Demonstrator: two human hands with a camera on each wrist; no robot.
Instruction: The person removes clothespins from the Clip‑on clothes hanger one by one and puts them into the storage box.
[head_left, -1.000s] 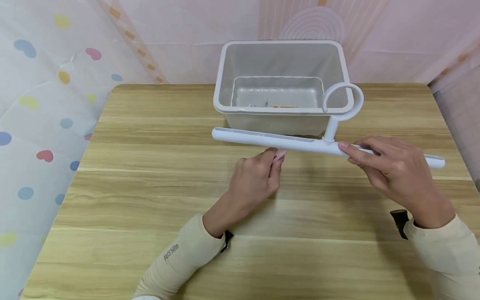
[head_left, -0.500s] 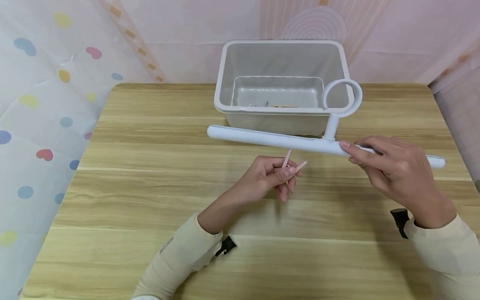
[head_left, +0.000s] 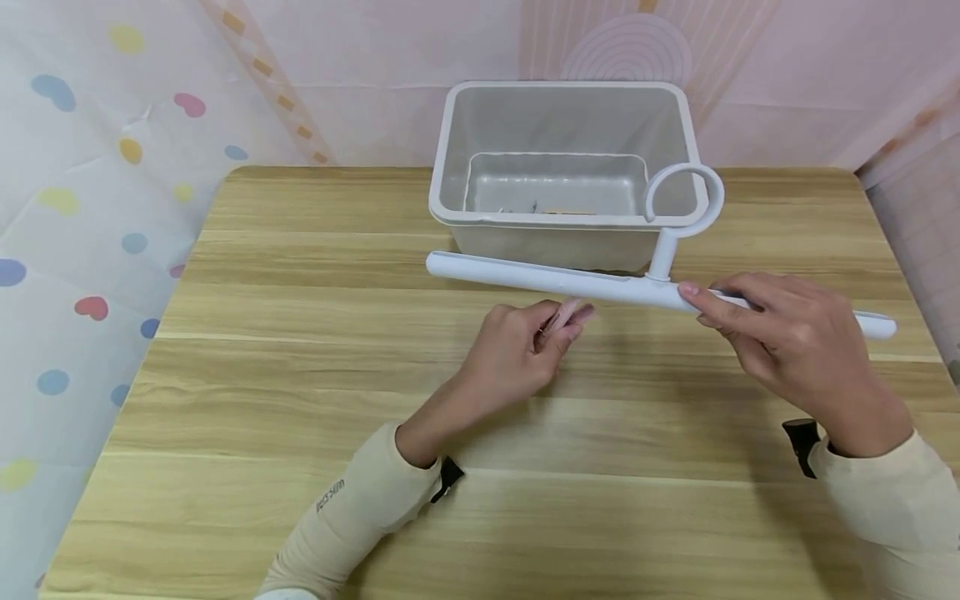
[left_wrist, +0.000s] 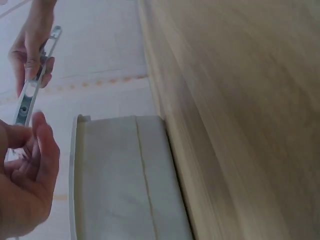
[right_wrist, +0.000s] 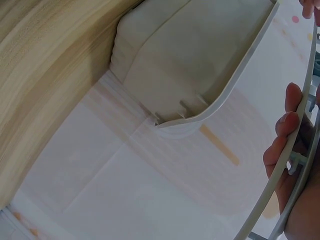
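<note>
A white hanger (head_left: 525,274), a long bar with a ring-shaped hook on top, is held level above the table. My right hand (head_left: 795,342) grips it right of the hook, thumb on the near side. The right wrist view shows the fingers (right_wrist: 286,125) curled round the bar and small cross-pieces on its underside. Just below the bar's left half, my left hand (head_left: 506,354) pinches a small pink clothes peg (head_left: 561,317) between thumb and fingers. The peg's tip is close under the bar; whether they touch I cannot tell. Fingers hide much of the peg.
A light grey plastic bin (head_left: 562,242) stands at the back of the wooden table (head_left: 300,375), behind the hanger, with a few small items on its floor. The hook ring overlaps its front right corner in view. A patterned curtain (head_left: 390,125) hangs behind.
My left hand drew back and turned over, showing the peg's two splayed pink arms, then turned again and came back up to the bar. The hanger and right hand barely moved.
</note>
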